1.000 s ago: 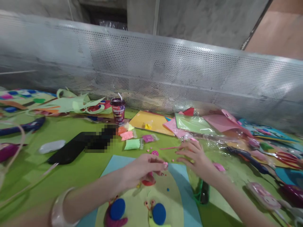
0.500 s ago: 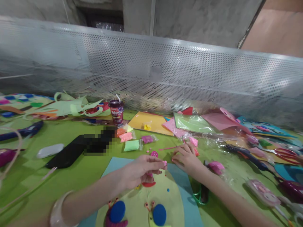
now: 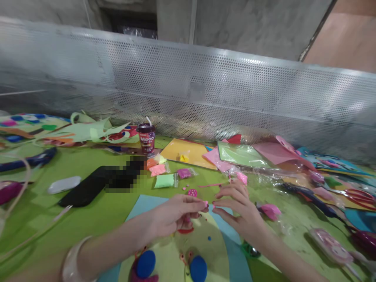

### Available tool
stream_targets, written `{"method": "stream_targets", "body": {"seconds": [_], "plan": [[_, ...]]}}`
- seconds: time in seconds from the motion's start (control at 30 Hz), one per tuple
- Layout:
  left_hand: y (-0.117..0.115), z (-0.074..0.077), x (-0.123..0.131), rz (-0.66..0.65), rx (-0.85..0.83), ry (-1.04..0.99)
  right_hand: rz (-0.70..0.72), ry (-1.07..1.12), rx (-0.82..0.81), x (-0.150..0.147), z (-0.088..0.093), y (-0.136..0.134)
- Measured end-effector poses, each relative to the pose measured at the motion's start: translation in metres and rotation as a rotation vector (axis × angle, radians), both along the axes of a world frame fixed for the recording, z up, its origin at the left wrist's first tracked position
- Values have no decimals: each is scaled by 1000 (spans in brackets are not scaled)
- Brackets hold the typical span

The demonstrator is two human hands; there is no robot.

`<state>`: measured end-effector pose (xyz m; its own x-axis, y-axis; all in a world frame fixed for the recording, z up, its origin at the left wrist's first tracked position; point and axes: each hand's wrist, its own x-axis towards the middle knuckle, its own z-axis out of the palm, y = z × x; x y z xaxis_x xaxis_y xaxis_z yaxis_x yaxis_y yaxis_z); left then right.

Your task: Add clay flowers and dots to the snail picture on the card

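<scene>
My left hand (image 3: 176,213) is above a picture with a pale yellow oval on blue paper (image 3: 141,205), pinching a small lump of pink modelling clay (image 3: 206,204) between thumb and forefinger. My right hand (image 3: 239,209) faces it just to the right, thumb and forefinger brought together on what looks like a tiny pink bit of clay; its other fingers are loosely bent. On the oval are clay snails with blue shells (image 3: 198,268) and a red curved piece (image 3: 185,231), partly behind the left hand. Beyond the hands lies a dotted pink clay disc (image 3: 192,192).
Bagged clay in green (image 3: 165,181), purple (image 3: 185,172) and other colours lies behind the picture. A drink cup with a straw (image 3: 146,139) stands farther back. To the left is a black phone (image 3: 85,190) on a cable; scissors with red handles (image 3: 360,197) lie right.
My right hand has come down and turned toward the left hand, its thumb and forefinger now close to the pink clay. The left hand keeps its pinch and has barely moved.
</scene>
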<state>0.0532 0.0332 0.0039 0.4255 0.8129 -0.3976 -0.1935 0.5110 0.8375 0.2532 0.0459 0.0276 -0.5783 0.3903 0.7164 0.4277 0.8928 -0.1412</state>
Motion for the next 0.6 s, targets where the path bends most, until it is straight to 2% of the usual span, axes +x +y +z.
{"method": "stream_targets", "body": {"seconds": [0.1,0.33,0.6], "plan": [[-1,0,0,-27,5,-3,-22,8,93,-2,-1,-5],[-5,-1,2,-31,-11,-45,-69,-1,193,-5,-4,-10],[-6,-4,4,-27,16,-58,-102,-19,198,-5,-7,-10]]}}
